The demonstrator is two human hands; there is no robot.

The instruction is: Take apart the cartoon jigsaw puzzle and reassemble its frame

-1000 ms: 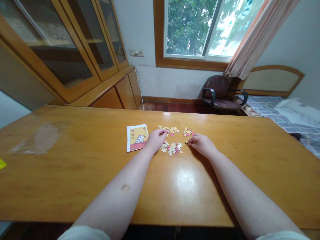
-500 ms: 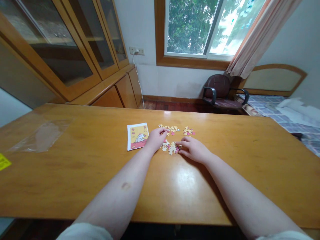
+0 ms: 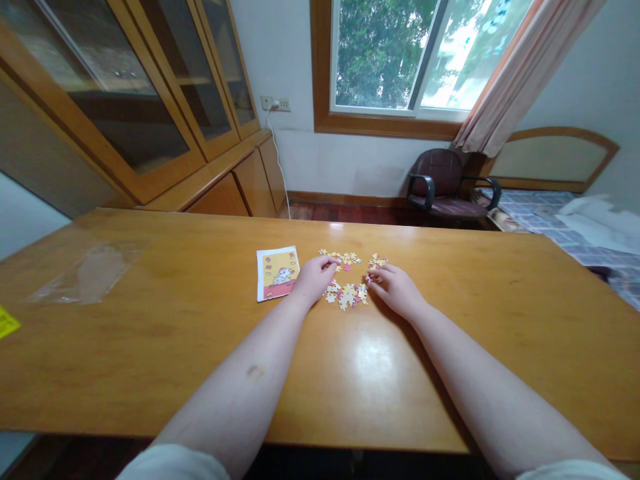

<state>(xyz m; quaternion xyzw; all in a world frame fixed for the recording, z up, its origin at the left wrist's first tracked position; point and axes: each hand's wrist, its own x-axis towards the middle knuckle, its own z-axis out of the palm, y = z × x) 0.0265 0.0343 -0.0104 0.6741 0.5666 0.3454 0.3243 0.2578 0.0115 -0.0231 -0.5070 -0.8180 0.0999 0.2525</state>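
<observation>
Loose jigsaw puzzle pieces in cream, yellow and pink lie in a near pile between my two hands. My left hand is closed in a pinch above the pile's left side; what its fingertips hold, if anything, is too small to tell. My right hand is just right of the pile, thumb and fingers closed on a small puzzle piece. Beyond the hands runs a row of yellow pieces, with a small cluster to its right. The picture card, showing a white cartoon animal, lies left of my left hand.
The wooden table spans the view. A clear plastic bag lies at its left, near a yellow label. Past the far edge stand a glass-door cabinet, an office chair and a bed.
My right hand has moved right and slightly away from me, off the near pile, with a puzzle piece between its fingers. My left hand has barely moved.
</observation>
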